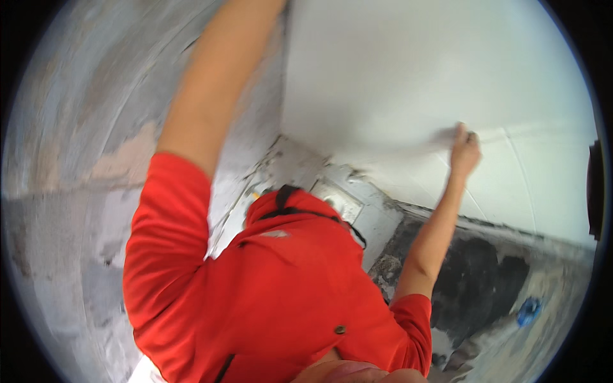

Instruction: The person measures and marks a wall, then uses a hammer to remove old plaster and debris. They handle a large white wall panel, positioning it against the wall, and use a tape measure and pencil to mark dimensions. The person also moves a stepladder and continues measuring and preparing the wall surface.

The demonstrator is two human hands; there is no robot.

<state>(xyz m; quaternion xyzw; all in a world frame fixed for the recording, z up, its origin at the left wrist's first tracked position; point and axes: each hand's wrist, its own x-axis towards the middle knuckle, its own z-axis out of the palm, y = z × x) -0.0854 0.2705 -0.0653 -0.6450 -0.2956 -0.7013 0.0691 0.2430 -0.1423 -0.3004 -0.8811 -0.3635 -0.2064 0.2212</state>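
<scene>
My right hand [465, 153] is at the white tiled wall [408, 70], with one finger pointing up along the tile face and the others curled in. A small dark spot shows at the curled fingers; what it is, if anything is held, I cannot make out. My left arm [207, 96] reaches up past the top edge of the view, so the left hand and whatever it touches are out of sight. Thin joint lines run across the tiles beside the right hand.
A bare grey plastered wall [64, 255] stands on the left, meeting the tiles at a corner. Below the tiles is a rough dark patch of wall [479, 281]. A bright blue fitting [529, 311] sits at the lower right. A light square panel [337, 200] lies low behind my body.
</scene>
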